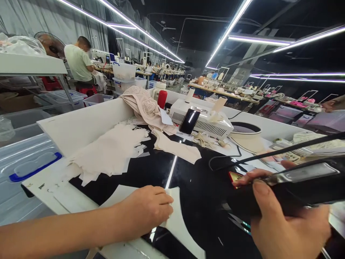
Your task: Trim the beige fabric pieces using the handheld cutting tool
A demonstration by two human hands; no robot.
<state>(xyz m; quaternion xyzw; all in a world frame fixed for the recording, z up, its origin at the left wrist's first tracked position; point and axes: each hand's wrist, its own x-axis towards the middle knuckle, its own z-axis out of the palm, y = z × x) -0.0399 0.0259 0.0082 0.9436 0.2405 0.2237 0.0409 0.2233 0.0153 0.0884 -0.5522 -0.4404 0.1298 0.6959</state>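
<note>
At the front of the black tabletop (205, 187), my left hand (151, 208) rests on a white curved cut piece (183, 223), its fingers curled and pressed together at the edge. Whether it is cloth or card I cannot tell. My right hand (288, 226) is wrapped round a black corded hand tool (309, 183) with a shiny metal plate, blurred and raised at the right. Scissors (239, 222) with teal on them lie partly hidden beside my right hand. Beyond my hands lie a beige cut piece (178, 147) and a spread pile of pale pieces (110, 151).
A white vented box (202, 118) stands at the back with a phone (189, 121) leaning on it. Left of it are lacy beige fabric (141, 104) and a red thread cone (162, 99). A sun visor (246, 135) lies right. A seated person (79, 64) works at far left.
</note>
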